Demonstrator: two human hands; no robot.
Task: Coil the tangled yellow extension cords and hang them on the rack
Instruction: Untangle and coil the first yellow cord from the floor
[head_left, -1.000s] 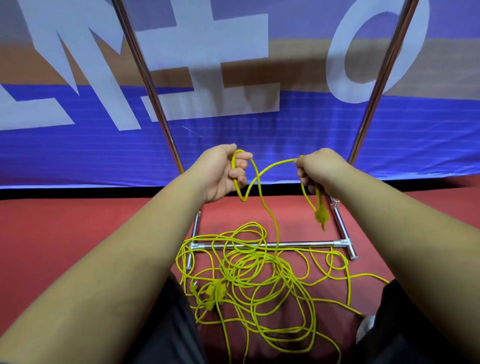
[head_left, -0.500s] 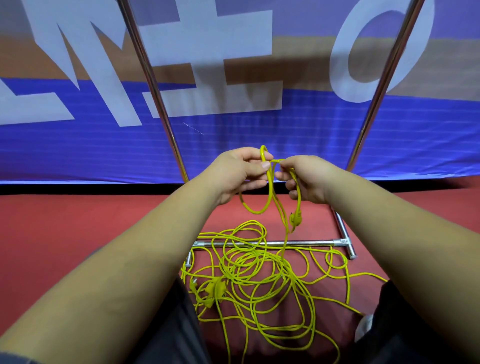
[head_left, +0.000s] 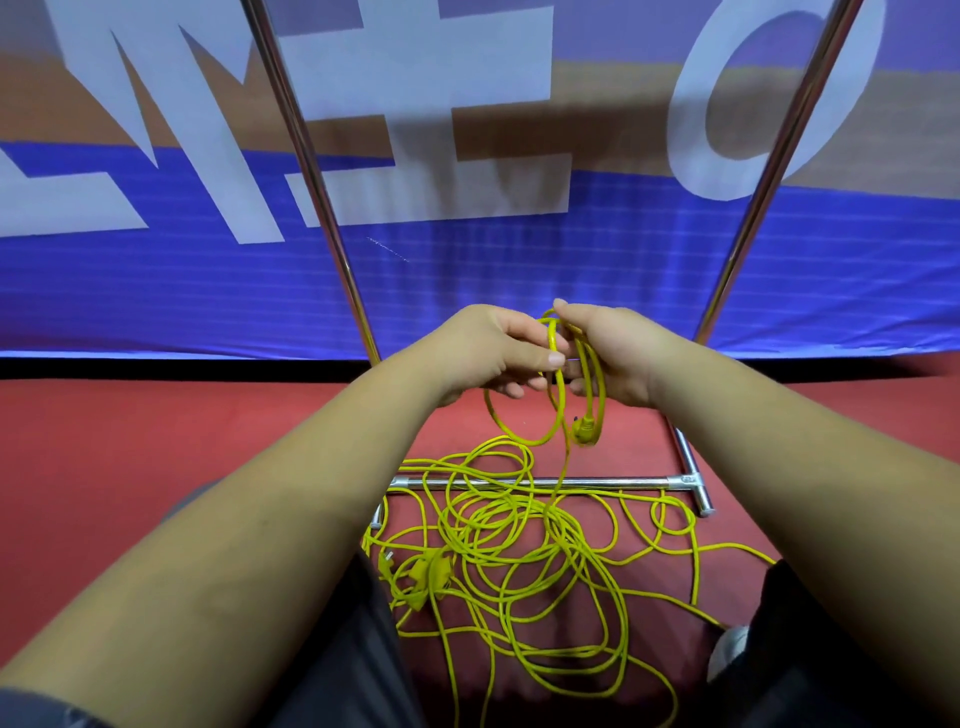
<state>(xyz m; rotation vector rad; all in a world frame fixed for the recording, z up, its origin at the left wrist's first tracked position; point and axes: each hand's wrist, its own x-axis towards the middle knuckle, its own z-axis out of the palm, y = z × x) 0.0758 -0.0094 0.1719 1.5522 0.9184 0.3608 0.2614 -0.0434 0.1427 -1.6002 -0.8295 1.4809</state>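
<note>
A tangle of yellow extension cord (head_left: 524, 551) lies on the red floor over the base of a metal rack (head_left: 524, 483). My left hand (head_left: 488, 353) and my right hand (head_left: 610, 353) meet above it. Both pinch the top of a small hanging coil of cord (head_left: 524, 439). The cord's yellow plug (head_left: 584, 431) dangles below my right hand. One strand runs from the coil down into the tangle. More yellow plugs (head_left: 426, 571) lie at the tangle's left side.
Two slanted rack poles (head_left: 311, 171) (head_left: 769, 171) rise on either side of my hands. A blue banner with white letters (head_left: 519, 270) stands close behind the rack. My dark-clad knees (head_left: 358, 649) flank the tangle, with a shoe tip (head_left: 727, 649) at right.
My hands came together from apart. The right hand brought its strand and plug over to the left hand, adding a loop to the small coil.
</note>
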